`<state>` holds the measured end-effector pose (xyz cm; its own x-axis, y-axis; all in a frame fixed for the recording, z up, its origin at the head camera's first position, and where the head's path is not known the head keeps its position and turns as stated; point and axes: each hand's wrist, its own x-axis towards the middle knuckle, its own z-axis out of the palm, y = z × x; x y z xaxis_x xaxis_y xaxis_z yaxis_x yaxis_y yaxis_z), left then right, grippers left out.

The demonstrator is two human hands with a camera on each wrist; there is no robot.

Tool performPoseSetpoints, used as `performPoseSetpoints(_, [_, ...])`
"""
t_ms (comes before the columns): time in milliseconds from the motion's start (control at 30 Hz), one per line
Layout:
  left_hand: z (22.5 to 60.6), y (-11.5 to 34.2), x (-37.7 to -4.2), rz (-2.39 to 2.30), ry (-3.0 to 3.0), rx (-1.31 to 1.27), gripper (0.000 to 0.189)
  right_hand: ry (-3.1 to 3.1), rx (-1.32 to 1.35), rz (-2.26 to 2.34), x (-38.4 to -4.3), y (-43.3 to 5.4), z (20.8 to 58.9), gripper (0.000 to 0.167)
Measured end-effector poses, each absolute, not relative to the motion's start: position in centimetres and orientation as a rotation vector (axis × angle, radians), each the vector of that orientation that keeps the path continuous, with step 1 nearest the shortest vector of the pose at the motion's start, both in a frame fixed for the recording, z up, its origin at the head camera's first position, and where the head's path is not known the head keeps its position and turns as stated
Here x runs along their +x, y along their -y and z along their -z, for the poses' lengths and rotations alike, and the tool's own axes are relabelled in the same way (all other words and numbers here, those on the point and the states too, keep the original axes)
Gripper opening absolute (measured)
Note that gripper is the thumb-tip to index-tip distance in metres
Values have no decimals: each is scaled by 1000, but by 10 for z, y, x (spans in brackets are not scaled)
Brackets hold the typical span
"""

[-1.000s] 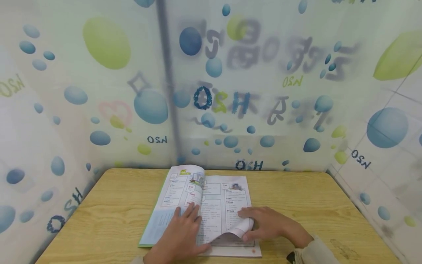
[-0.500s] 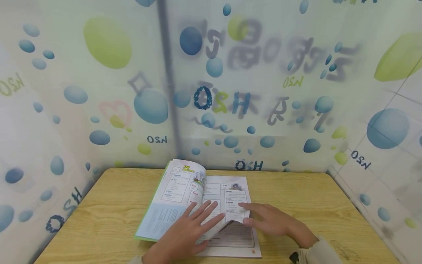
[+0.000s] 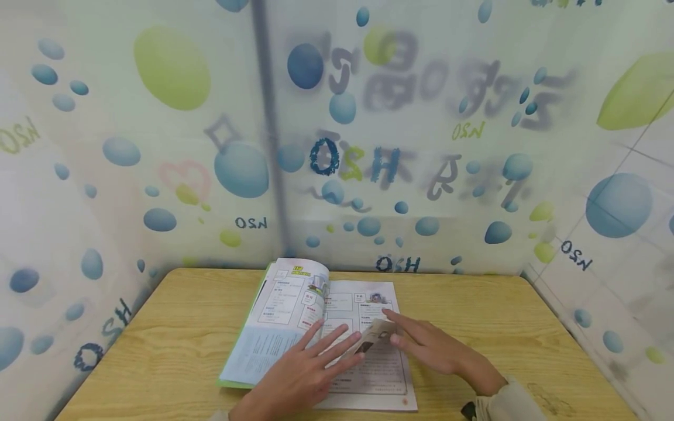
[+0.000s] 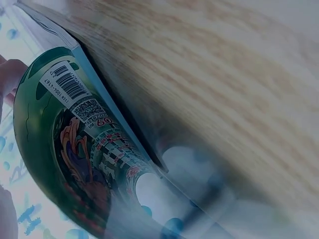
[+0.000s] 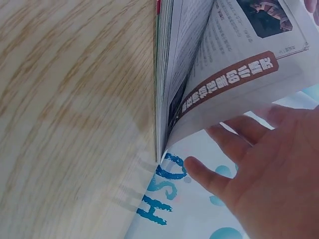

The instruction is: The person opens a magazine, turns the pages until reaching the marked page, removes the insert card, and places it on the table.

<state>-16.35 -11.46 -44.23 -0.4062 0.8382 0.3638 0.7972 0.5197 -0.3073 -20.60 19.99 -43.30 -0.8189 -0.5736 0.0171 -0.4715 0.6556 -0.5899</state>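
An open magazine (image 3: 284,333) lies on the wooden table in the head view. A page (image 5: 224,99) is lifted on its right side, its near corner curling up and its printed underside showing. My left hand (image 3: 302,371) is spread across the middle, fingers straight, over the lower part of the pages. At the right edge, my right hand (image 3: 439,351) has its fingers extended against the lifted page, with the thumb apart from it in the right wrist view. The left wrist view shows the green outer cover (image 4: 37,134) with a barcode, bowed up off the table.
The wooden table (image 3: 474,304) extends around the magazine on both sides. Pale curtains (image 3: 342,234) with blue and green spots and "H2O" lettering rise behind the table and along its left and right sides.
The right page's lower corner has lifted and swung up and away, baring the page beneath. My left hand has spread and slid rightward; the right hand has shifted slightly farther up the page.
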Motion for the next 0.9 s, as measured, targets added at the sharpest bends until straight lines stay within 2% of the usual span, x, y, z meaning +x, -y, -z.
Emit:
performPoseSetpoints(200, [443, 115, -163, -210, 2277, -1338, 67, -2777, -805, 847, -206, -201, 433, 71])
performPoseSetpoints(333, [443, 116, -162, -261, 2250, -1335, 64, -2809, -735, 794, -205, -203, 434, 80])
performPoseSetpoints(567, [441, 117, -163, -294, 2256, -1317, 65, -2789, -721, 757, -206, -205, 437, 83])
performPoseSetpoints(667, [442, 118, -164, -301, 2273, -1316, 61, -2763, -755, 712, -207, -204, 438, 88])
performPoseSetpoints(800, [445, 119, -167, -282, 2287, -1283, 52, -2706, -874, 593, -209, -202, 441, 103])
performPoseSetpoints(900, [446, 120, -168, -290, 2274, -1226, 45, -2638, -910, 523, -208, -201, 444, 107])
